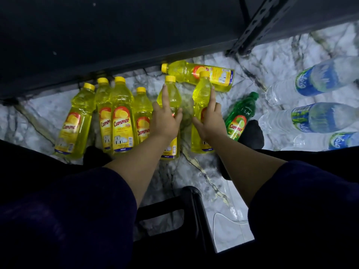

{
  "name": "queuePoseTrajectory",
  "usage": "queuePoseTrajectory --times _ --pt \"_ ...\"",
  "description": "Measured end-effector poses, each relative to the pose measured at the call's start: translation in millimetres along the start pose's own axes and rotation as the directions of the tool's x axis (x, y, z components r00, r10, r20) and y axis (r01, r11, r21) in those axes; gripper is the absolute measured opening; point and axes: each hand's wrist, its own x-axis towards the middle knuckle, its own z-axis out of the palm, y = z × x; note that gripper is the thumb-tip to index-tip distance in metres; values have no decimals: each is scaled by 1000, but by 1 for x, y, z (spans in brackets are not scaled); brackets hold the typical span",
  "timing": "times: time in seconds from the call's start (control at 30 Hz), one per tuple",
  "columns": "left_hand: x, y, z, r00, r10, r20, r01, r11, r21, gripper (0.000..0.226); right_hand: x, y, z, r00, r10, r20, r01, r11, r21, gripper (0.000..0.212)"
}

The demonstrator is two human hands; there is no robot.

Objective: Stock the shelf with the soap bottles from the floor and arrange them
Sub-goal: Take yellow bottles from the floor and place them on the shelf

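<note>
- Dark sleeves (77,220) fill the near edge, bare forearms reaching out from them toward the marble floor (194,177).
- Left hand (165,121) lies on a yellow soap bottle (171,94); its grip is curled round the bottle's body, forefinger stretched toward the cap.
- Right hand (210,121) is wrapped round a second yellow bottle (202,92) just beside the first, fingers spread along its side.
- Four more yellow bottles (120,117) lie packed together to the left, caps toward the dark shelf (116,45).
- Another yellow bottle (200,74) lies crosswise behind the held pair.
- One green bottle (240,115) lies to the right, near clear water bottles (314,117).
</note>
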Motion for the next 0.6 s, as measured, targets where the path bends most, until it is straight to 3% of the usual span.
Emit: queuePoseTrajectory --times 0.13,0.33,0.6 --pt "-6 22 -37 988 78 -134 -83 996 -32 85 -4 -27 -35 988 -122 -94 123 992 2 113" --pt "-29 53 -104 912 224 -344 -262 963 -69 85 -32 -85 -95 916 -279 -288 300 954 29 114" --pt "-92 133 -207 732 388 -560 -508 859 -69 82 -86 -170 -187 735 -421 -531 514 857 32 108"
